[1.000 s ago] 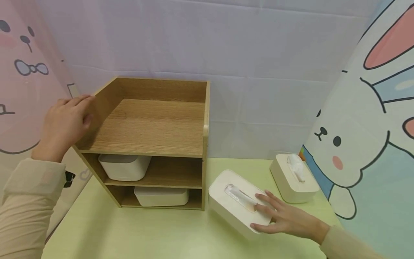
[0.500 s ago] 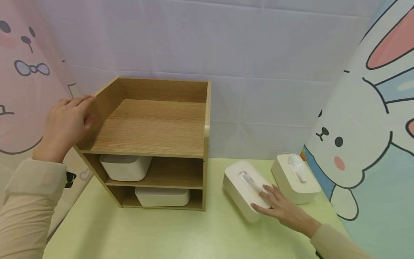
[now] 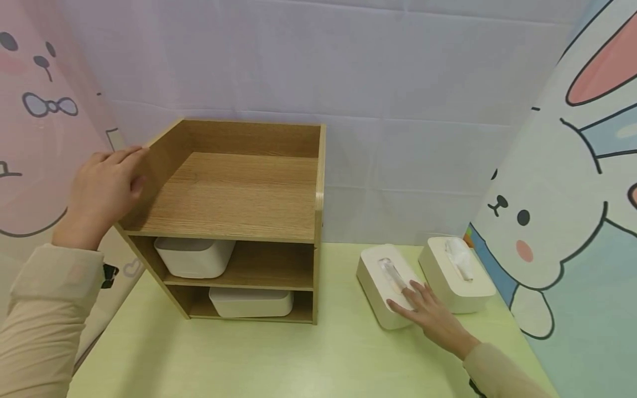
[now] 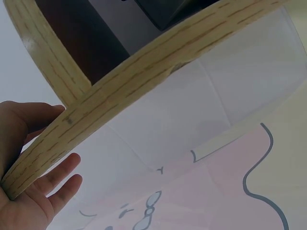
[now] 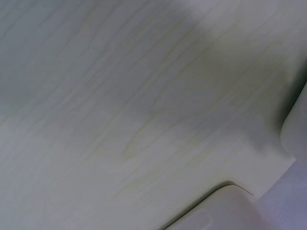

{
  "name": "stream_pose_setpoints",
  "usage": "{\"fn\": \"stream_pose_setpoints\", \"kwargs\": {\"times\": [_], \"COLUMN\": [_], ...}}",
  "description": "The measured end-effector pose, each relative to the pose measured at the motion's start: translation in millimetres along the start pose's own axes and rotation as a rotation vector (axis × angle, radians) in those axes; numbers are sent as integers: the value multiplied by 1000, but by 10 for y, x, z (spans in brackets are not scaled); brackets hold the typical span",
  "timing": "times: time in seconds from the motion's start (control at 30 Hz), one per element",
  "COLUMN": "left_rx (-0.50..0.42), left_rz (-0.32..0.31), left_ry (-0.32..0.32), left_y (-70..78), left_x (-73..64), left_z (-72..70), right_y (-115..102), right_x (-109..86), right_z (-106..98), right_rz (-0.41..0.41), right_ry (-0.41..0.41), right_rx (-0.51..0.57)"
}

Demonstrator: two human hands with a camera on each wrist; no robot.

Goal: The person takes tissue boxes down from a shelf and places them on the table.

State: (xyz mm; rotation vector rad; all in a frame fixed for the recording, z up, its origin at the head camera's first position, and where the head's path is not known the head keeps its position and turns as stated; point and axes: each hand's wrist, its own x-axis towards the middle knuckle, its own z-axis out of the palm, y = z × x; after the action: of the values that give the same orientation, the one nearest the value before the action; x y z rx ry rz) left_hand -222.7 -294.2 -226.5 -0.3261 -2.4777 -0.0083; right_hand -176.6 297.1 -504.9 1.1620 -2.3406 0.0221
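Note:
In the head view my left hand (image 3: 104, 190) grips the left side panel of a wooden shelf unit (image 3: 239, 193). The left wrist view shows thumb and fingers on opposite faces of that panel (image 4: 120, 88). On the light green table, right of the unit, stands a white tissue box (image 3: 370, 276) with a clear-edged slot on top. My right hand (image 3: 433, 318) holds its near end, thumb at the left edge and fingers over the top. A second tissue box (image 3: 455, 284), with tissue sticking out, stands close on the right. The right hand is not visible in the right wrist view.
One white bin (image 3: 196, 260) sits on the unit's middle shelf, at the left. Another white bin (image 3: 251, 303) lies in the bottom compartment. A pale cloth wall (image 3: 398, 138) closes off the back, and a rabbit-printed sheet (image 3: 557, 221) hangs at the right.
My right hand has moved the tissue box rightward and back, from beside the unit to near the second box. The box looks less tilted now. The left hand stays on the panel.

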Motion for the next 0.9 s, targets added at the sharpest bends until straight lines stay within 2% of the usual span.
{"fn": "stream_pose_setpoints", "kwargs": {"times": [0.1,0.43,0.9], "left_rx": [1,-3,-3], "left_rz": [3,-5,-13], "left_ry": [4,-7,-11], "left_y": [-2,3,13], "left_x": [2,-8,-4], "left_z": [2,-4,-12], "right_y": [4,80,77], "right_x": [-3,4,78], "right_z": [41,233,299], "right_rz": [31,106,249], "right_ry": [-14,68,18], "right_rx": [-3,-17,-61]}}
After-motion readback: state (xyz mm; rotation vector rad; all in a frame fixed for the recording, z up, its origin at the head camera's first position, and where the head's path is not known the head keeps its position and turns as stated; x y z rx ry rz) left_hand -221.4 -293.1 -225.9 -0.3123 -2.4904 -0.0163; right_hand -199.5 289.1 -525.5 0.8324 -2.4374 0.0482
